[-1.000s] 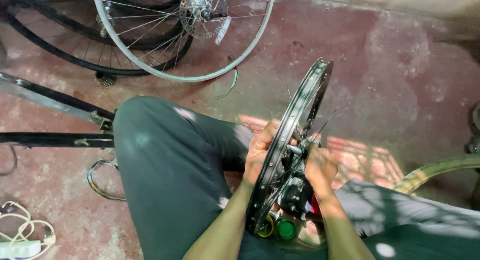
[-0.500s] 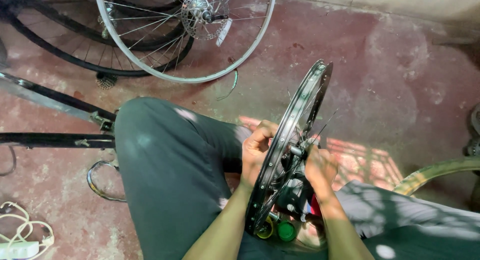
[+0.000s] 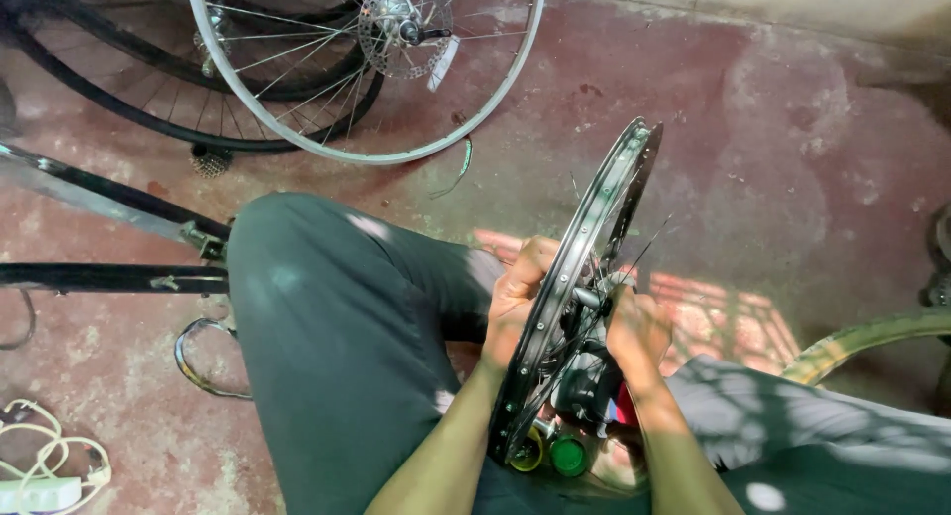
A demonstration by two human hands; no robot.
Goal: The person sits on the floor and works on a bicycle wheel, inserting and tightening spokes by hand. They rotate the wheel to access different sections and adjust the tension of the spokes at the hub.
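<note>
Black bicycle rim stands on edge between the person's knees, tilted, top leaning up-right, bottom down in the lap. Left hand on the near side of the rim, fingers curled closed around the rim and spokes near the hub. Right hand on the far side, fingers closed at the axle end; what exactly it pinches can't be told.

Versus a second ago: almost no change. Rim at the same angle and spot, both hands still at the hub. Left fingers shifted slightly, no regrip visible.

Green cap and yellow one sit just under the rim's low edge. Silver wheel with disc rotor lies on the red concrete floor well above, black tyre beside it. Black frame tubes at left, white power strip bottom-left corner.
</note>
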